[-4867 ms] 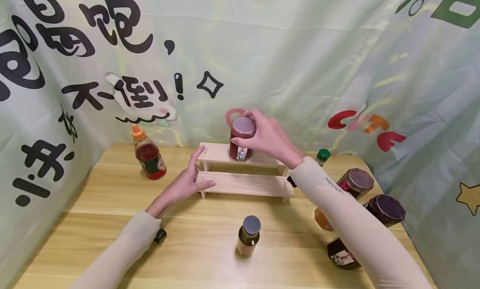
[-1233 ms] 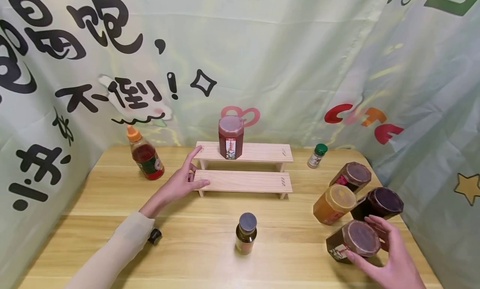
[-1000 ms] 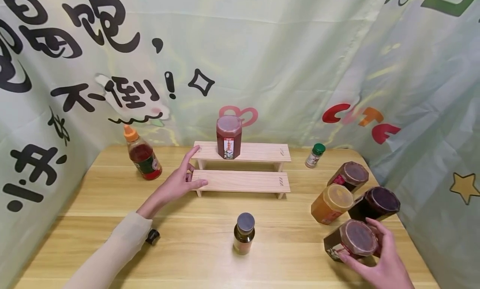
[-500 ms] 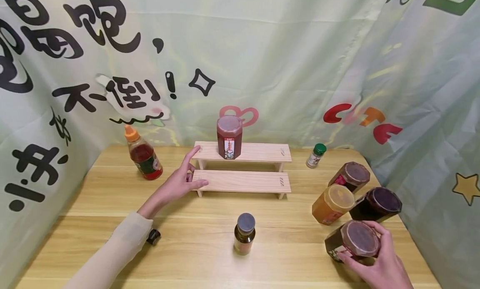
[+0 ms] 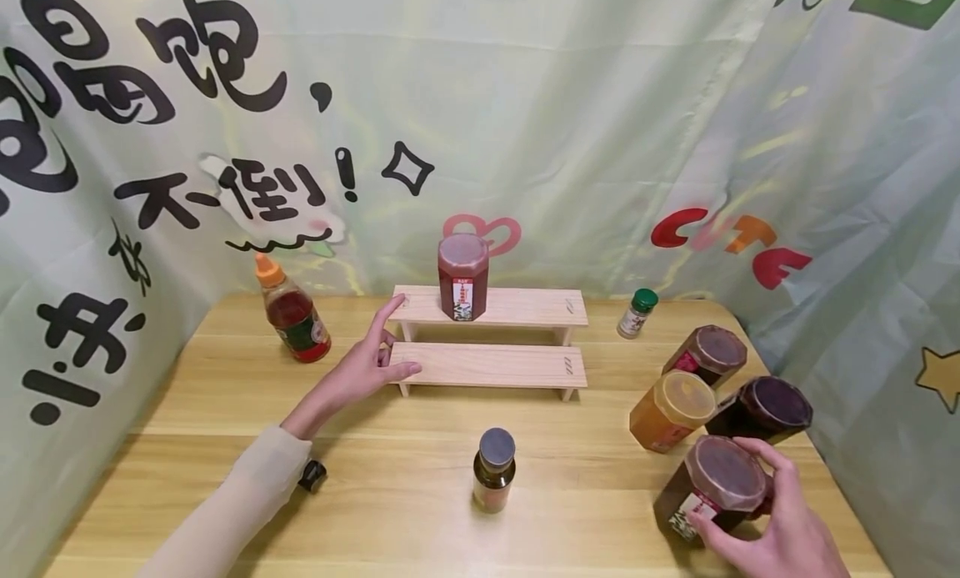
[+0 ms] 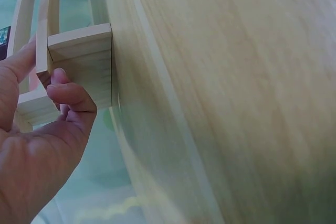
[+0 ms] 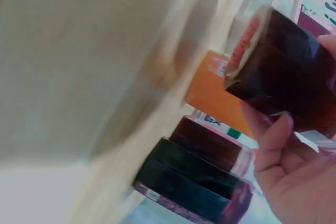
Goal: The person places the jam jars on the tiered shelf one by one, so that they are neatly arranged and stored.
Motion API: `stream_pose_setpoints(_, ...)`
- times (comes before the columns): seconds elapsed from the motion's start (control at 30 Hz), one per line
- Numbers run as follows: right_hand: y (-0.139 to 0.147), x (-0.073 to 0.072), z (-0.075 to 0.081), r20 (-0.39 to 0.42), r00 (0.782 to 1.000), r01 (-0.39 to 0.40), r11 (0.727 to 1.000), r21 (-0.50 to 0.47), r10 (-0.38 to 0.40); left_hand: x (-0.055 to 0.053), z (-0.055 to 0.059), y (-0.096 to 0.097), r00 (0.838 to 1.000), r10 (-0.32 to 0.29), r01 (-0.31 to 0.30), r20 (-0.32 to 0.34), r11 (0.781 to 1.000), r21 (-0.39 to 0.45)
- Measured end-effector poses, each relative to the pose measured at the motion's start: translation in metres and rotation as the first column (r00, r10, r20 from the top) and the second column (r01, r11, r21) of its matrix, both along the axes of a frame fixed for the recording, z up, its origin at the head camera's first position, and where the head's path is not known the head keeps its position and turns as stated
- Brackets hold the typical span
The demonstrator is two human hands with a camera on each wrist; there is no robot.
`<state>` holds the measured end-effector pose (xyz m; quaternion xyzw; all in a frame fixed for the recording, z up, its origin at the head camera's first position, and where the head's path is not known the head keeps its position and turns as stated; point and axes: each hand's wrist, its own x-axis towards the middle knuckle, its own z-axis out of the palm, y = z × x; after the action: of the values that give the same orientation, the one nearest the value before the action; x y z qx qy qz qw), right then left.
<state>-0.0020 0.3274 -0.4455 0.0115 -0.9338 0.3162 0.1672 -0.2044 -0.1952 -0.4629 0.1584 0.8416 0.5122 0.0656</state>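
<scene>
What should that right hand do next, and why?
It should probably carry the gripped jar toward the upper shelf: the right hand seems to have it off the table, and there is bare space beside the similar jar standing there.

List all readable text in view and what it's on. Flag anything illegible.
"饱,": cloth backdrop, upper left
"不倒!": backdrop, just below that
"CUTE": backdrop, right side
Other backdrop characters: cropped or stylised, can't read reliably.
Labels too small or blurred to read: held jar, shelf jar, orange jar, rear dark jar, red sauce bottle, green-capped bottle, small dark bottle.
</scene>
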Motion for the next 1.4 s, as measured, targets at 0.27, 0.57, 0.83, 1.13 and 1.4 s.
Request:
stream_pose_setpoints(0.27, -0.004, -0.009, 0.022, -0.140, 0.977, -0.178, 0.980, -0.093, 0.164, -0.001, 0.001, -0.001, 1.000, -0.011, 0.011, -0.004, 1.000, 0.012)
stream_pose_setpoints(0.57, -0.015, -0.025, 0.051, -0.189, 0.946, -0.289, 0.949, -0.127, 0.263, 0.000, 0.001, -0.001, 1.000, -0.008, 0.008, -0.011, 1.000, 0.013)
stream_pose_setpoints(0.83, -0.029, -0.042, 0.079, -0.181, 0.944, -0.298, 0.949, -0.107, 0.276, 0.001, 0.000, -0.001, 1.000, -0.011, 0.011, -0.009, 1.000, 0.015)
stream_pose_setpoints(1.13, -0.050, -0.079, 0.103, -0.219, 0.897, -0.419, 0.896, -0.143, 0.385, 0.002, 0.001, -0.005, 0.998, -0.024, 0.018, 0.062, 0.994, 0.104)
stream_pose_setpoints(1.4, -0.057, -0.113, 0.119, -0.151, 0.882, -0.469, 0.861, -0.196, 0.446, -0.001, 0.000, -0.001, 0.996, -0.037, 0.025, 0.076, 0.990, 0.142)
